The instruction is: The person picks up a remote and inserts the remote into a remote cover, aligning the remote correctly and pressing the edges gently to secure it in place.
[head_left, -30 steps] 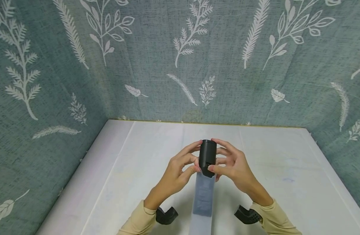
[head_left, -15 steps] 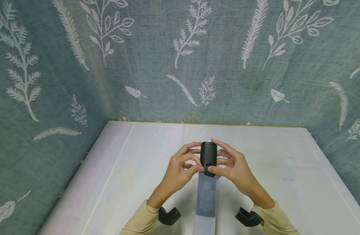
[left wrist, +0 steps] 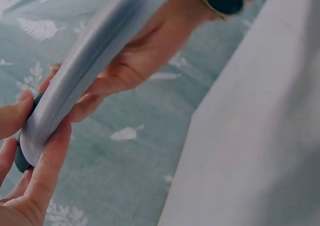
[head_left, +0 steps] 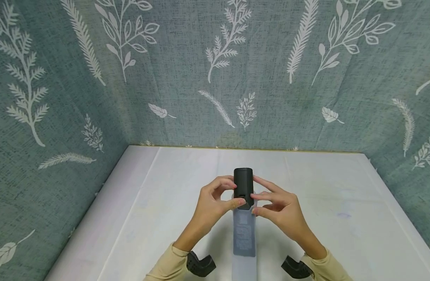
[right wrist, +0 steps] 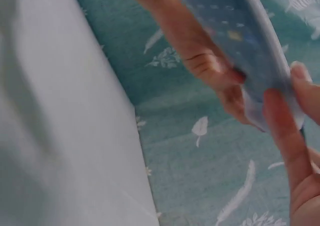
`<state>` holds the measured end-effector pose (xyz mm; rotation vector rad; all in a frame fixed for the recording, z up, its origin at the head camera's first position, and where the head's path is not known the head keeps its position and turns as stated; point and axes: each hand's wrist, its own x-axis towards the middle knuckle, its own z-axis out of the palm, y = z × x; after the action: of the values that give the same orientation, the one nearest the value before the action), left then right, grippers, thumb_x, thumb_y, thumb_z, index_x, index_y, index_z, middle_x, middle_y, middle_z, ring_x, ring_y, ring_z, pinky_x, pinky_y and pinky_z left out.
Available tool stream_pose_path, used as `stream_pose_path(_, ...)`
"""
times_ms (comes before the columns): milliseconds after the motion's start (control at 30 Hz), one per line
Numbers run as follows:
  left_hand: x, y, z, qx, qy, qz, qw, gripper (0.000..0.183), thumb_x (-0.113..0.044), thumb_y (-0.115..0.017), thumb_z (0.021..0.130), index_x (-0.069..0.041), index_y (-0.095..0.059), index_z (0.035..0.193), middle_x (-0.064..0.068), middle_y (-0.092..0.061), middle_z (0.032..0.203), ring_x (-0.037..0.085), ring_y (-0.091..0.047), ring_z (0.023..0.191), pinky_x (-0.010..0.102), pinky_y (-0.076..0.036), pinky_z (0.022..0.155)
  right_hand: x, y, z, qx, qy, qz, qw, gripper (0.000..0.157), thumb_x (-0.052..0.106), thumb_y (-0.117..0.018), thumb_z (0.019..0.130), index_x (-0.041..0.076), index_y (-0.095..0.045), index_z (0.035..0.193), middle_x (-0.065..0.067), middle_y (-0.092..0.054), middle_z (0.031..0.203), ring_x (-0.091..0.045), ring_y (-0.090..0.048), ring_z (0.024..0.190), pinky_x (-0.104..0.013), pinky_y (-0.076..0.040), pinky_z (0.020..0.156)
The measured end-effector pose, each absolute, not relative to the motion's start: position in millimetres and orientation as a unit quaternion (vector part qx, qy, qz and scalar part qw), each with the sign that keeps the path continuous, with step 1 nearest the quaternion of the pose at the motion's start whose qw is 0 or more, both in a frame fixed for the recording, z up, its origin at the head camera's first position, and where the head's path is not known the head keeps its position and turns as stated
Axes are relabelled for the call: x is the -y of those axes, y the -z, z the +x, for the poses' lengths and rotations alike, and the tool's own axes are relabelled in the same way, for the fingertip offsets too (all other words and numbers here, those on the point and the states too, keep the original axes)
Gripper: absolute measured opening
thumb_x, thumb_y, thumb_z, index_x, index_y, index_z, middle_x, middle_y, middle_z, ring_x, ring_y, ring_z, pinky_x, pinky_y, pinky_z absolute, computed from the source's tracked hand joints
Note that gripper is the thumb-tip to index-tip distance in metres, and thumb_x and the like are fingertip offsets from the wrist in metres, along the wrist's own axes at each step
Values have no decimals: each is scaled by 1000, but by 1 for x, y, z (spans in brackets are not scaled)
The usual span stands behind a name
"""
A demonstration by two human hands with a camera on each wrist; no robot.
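Between the hands is a long, slim, pale grey-blue remote control (head_left: 244,234), with a darker panel of faint print facing up in the head view. Rows of small light marks show on its dark blue face (right wrist: 227,21) in the right wrist view. A rounded black piece (head_left: 243,182) lies over its far end and sticks out past it. My left hand (head_left: 210,199) pinches the black piece, thumb near its lower end and fingers on its left side. My right hand (head_left: 283,208) grips the far end from the right, thumb at the remote's edge, fingertips against the black piece.
Below the hands lies a white table (head_left: 166,222). Green-blue cloth with white leaf prints (head_left: 187,70) hangs behind and at both sides. A black device sits at each wrist, the left device (head_left: 201,265) and the right device (head_left: 296,267).
My right hand has slid down, its thumb leaving the black piece for the remote's edge. The remote and black piece have shifted slightly left, and the left fingers have resettled on the black piece.
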<state>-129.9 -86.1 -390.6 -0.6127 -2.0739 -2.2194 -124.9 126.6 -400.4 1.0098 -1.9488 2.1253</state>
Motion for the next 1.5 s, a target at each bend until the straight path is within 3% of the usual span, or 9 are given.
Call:
stream_pose_path(133,87,384,-129,640,743,-197,-12,58,-1,-78,76,-9,-53,126,10,-50,127,27,-56,109,37,-51,90,-123,402,-126,601,-697,382,79,28,-23,-66,73,-8,-69,96,-30,-35,142,-20,-63,85,-34,-58,62)
stream_pose_path(300,88,379,-131,640,740,-204,-44,77,-1,-77,77,-17,-42,144,10,-47,133,28,-55,112,33,-56,77,-115,387,-120,658,-623,402,131,21,-16,-66,78,3,-61,86,-32,-25,147,-33,-46,120,-28,-48,94)
stream_pose_path(400,89,377,-131,651,728,-210,-43,76,1,-77,76,-12,-43,143,11,-51,130,27,-55,112,28,-56,72,-112,376,-118,678,-580,418,170,15,-5,-67,83,3,-55,83,-36,-25,144,-41,-32,132,-32,-38,105)
stream_pose_path(600,87,377,-129,641,733,-223,-45,76,4,-77,74,-7,-44,141,14,-55,124,27,-56,112,31,-55,80,-114,386,-126,680,-570,411,210,13,5,-68,85,5,-55,84,-30,-38,140,-29,-52,121,-31,-47,96)
stream_pose_path(800,86,378,-127,649,725,-228,-27,77,6,-79,71,-10,-47,140,13,-57,121,28,-56,109,37,-49,94,-114,396,-129,685,-580,375,233,20,-11,-70,77,3,-57,82,-29,-47,133,-23,-61,106,-25,-53,84)
stream_pose_path(1033,85,383,-127,688,700,-189,33,77,2,-83,68,-12,-51,137,8,-59,120,23,-60,103,35,-43,101,-115,397,-129,711,-614,322,120,25,-17,-64,80,7,-60,86,-17,-41,143,-20,-58,96,-28,-56,68)
stream_pose_path(1133,83,386,-126,696,693,-182,39,79,0,-84,67,-15,-51,137,6,-59,120,22,-59,103,37,-44,100,-115,396,-127,688,-658,298,69,23,-12,-61,85,0,-56,103,-16,-37,145,-20,-60,90,-35,-56,55)
stream_pose_path(1267,82,388,-123,675,712,-192,13,76,-1,-81,71,-16,-50,138,6,-56,126,24,-57,110,38,-54,85,-113,395,-126,659,-703,264,42,43,-10,-61,86,-4,-44,125,-18,-44,135,-20,-62,84,-36,-54,51)
stream_pose_path(1500,88,392,-119,627,728,-276,25,39,2,-72,80,8,-63,117,15,-48,138,31,-50,122,40,-55,82,-113,389,-128,614,-760,214,4,54,-9,-57,88,1,-37,138,-16,-49,121,-17,-62,77,-30,-52,55)
